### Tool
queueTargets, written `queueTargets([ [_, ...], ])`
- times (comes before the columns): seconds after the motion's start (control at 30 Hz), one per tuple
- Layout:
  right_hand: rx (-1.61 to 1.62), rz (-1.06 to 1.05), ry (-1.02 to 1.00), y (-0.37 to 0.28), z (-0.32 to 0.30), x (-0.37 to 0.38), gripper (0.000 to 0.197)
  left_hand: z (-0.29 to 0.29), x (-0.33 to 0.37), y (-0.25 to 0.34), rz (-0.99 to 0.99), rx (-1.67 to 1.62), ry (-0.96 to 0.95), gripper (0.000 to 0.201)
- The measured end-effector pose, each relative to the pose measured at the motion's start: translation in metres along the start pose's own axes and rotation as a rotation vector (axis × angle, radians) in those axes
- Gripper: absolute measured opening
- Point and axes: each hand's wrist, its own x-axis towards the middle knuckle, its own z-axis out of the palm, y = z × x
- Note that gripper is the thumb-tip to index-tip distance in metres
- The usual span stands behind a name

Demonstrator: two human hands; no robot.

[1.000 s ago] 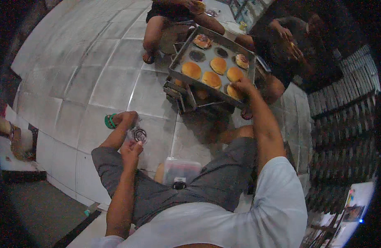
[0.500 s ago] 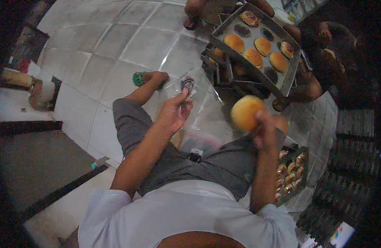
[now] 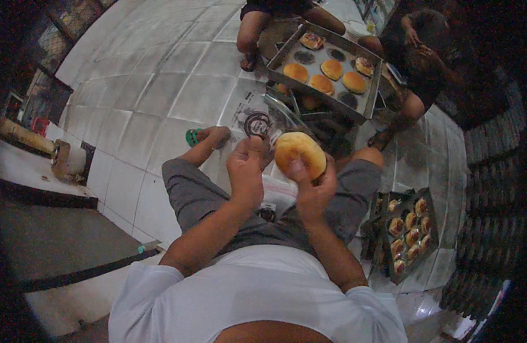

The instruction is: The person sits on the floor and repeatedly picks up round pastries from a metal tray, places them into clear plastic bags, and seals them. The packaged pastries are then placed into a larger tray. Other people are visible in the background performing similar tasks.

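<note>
Left hand [image 3: 246, 171] pinching clear printed bag [image 3: 256, 123] at its twelve o'clock. Right hand [image 3: 317, 193] grasping golden bun [image 3: 299, 150], located two o'clock of left hand. Metal tray [image 3: 315, 67] with buns: twelve o'clock of right hand.

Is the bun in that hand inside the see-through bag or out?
Out. The right hand holds the bun with its golden top bare, while the clear bag is beside it, in the left hand.

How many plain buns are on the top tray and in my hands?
5: one bun in your right hand, four on the top tray: left bun, far middle bun, near middle bun, right bun. More may hide underneath.
</note>
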Motion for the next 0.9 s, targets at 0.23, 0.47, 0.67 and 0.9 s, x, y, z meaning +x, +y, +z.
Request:
queueTargets([
  [0.23, 0.362, 0.278, -0.198, -0.007, -0.015, 0.006, 0.042, -0.007, -0.019, 0.011, -0.041, 0.084, -0.251, 0.062],
  [0.47, -0.734, -0.368, -0.593, 0.054, 0.024, -0.043, 0.055, -0.043, -0.020, -0.028, -0.331, -0.365, -0.117, 0.059],
  [0.67, -0.724, -0.211, -0.724, 0.040, 0.007, -0.012, 0.051, -0.085, -0.015, -0.061, -0.525, -0.341, -0.059, 0.055],
  [0.9, -0.556, -0.483, -0.324, 0.025, -0.006, 0.031, 0.020, -0.033, -0.050, 0.017, -0.344, 0.411, -0.275, 0.043],
])
